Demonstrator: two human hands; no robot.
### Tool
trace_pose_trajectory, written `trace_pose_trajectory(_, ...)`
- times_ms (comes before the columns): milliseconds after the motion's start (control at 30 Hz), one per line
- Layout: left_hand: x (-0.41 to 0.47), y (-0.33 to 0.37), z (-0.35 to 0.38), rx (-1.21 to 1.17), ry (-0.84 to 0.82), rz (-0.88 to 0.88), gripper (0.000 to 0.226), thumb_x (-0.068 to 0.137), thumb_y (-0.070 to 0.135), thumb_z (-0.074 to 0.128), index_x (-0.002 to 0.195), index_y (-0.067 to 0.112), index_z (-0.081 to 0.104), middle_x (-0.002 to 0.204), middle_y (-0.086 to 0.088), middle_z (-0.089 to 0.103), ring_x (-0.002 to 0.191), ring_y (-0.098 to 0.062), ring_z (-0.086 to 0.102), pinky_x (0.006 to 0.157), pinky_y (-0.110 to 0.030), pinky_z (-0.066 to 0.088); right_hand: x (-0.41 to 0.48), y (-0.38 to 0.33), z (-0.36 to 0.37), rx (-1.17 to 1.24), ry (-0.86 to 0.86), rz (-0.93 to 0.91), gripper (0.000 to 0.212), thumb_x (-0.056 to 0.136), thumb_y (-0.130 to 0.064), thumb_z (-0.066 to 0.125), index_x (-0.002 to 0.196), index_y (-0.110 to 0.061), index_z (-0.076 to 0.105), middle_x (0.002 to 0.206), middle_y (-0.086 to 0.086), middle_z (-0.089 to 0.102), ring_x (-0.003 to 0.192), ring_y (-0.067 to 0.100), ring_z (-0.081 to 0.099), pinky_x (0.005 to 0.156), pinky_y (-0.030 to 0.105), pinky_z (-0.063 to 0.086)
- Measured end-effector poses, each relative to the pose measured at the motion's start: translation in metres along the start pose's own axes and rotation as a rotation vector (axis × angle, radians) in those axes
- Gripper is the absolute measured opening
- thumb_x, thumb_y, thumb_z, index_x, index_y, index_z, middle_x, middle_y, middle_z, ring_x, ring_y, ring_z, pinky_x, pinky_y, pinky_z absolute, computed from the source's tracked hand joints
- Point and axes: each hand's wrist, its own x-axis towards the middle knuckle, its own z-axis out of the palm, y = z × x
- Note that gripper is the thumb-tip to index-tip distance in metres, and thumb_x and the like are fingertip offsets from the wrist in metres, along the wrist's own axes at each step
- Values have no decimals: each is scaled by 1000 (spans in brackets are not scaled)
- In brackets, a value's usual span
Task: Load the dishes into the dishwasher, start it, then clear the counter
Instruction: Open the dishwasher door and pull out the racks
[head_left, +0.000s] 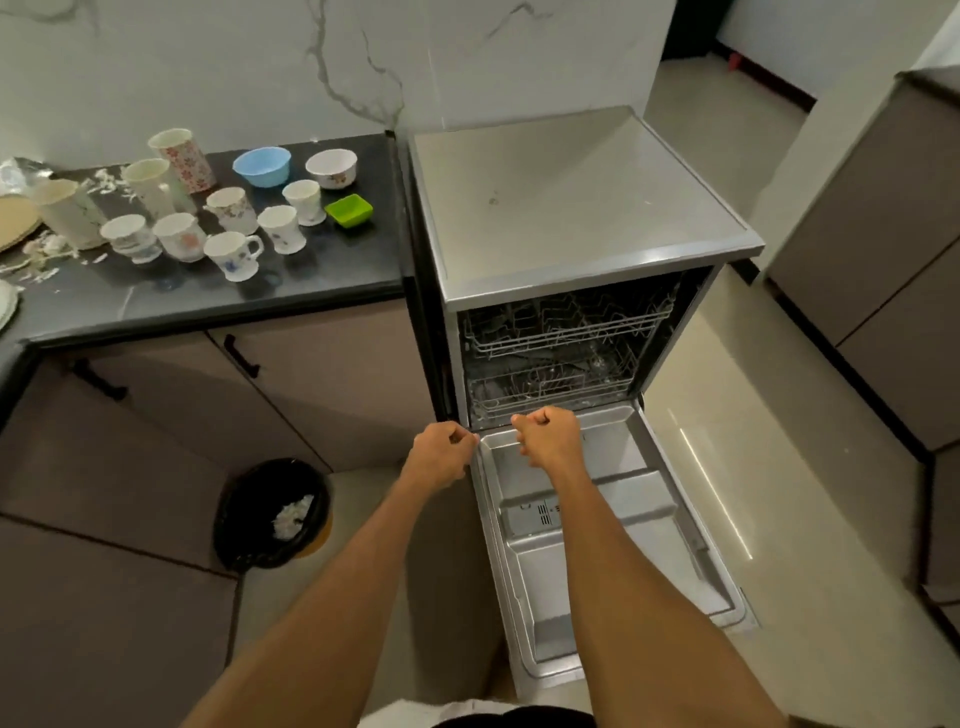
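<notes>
While the door (597, 571) lies flat and both my forearms reach across it, the risk I watch most is the lower rack (550, 389). If I haul it out crooked, pulling harder on one side, I judge its rollers could jam or hop off the door's edge. Leaning my weight on the open door would strain its hinges. It also juts out low into the floor space, so a careless step toward the counter could knock me against it.

I see no dishes in the lower rack or the upper rack (566, 327). They all stand on the black counter (337, 270) to the left of the dishwasher (571, 208): floral cups (283, 228), a handled mug (234, 254), tall tumblers (182, 158), a blue bowl (261, 165), a white floral bowl (331, 167) and a green square dish (348, 209). They are crowded together, so a hasty reach for one cup could tip its neighbour. Scraps (111, 179) lie among them, and a lined bin (272, 512) stands on the floor below.

My left hand (444, 449) is curled tight, its knuckles at the door's left rear corner by the hinge. My right hand (545, 436) is balled into a fist just in front of the lower rack's front rail, thumb on top. Neither hand shows a straight finger. I cannot tell whether either one has a wire or an edge inside its grip, because the fingers hide it.
</notes>
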Motion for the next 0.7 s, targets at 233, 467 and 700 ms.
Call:
trace_pose_trajectory(233,66,26,19,3,-150,-2,22,96,29,54,98,9,64,90,-12,70,67,-18,65,53,-25,54,43,8,-17,155,127,154,22,91,-21,67,93,1,65,82,14,70,63,18,64,65,36,58)
trace_pose_trajectory(467,147,38,46,10,-337,-51,24,92,29,58,99,8,66,87,-12,67,67,-20,59,60,-33,50,99,25,-13,269,261,330,16,94,-19,66,83,-7,65,86,16,72,74,24,70,73,41,62)
trace_pose_trajectory(700,241,16,82,410,-453,88,25,94,23,48,106,9,64,104,-9,65,100,-28,60,91,-43,50,184,59,20,221,247,405,14,88,-23,71,82,-13,65,84,10,71,78,24,70,79,42,60)
